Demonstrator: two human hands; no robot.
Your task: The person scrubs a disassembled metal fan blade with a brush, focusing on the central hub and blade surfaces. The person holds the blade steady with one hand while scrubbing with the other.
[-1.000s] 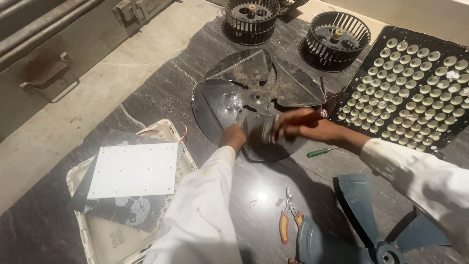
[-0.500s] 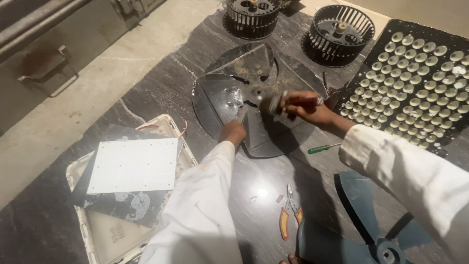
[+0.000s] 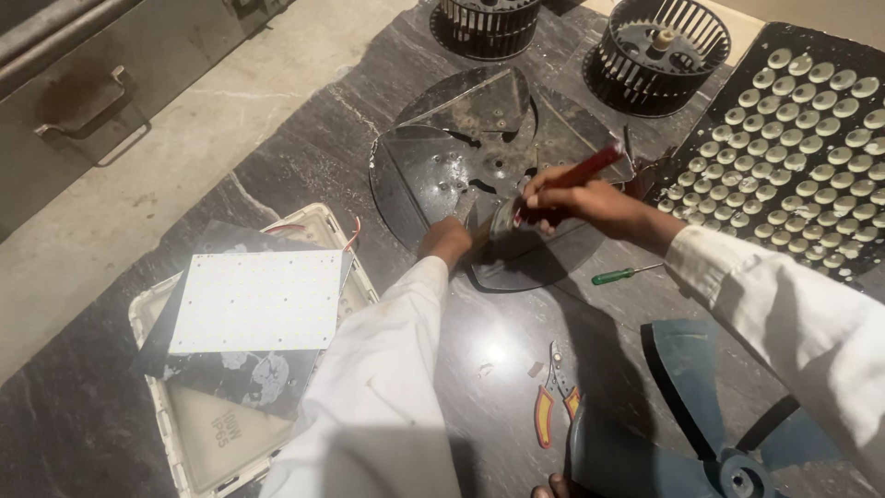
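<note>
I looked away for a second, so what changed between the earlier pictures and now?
The right hand lifted its red-handled brush off the near edge of the dark fan blade and swung it toward the middle, handle now pointing up and right. The left hand stayed pressed on the blade's near rim. Green screwdriver, pliers and white panel did not move.

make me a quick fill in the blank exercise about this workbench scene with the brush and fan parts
1. The right hand holds a paintbrush with a ____ handle.
2. The left hand rests on the edge of the dark metal ____ blade.
3. The small screwdriver lying by the right sleeve has a ____ handle.
4. The pliers have orange and ____ grips.

Missing words: red; fan; green; red
</note>
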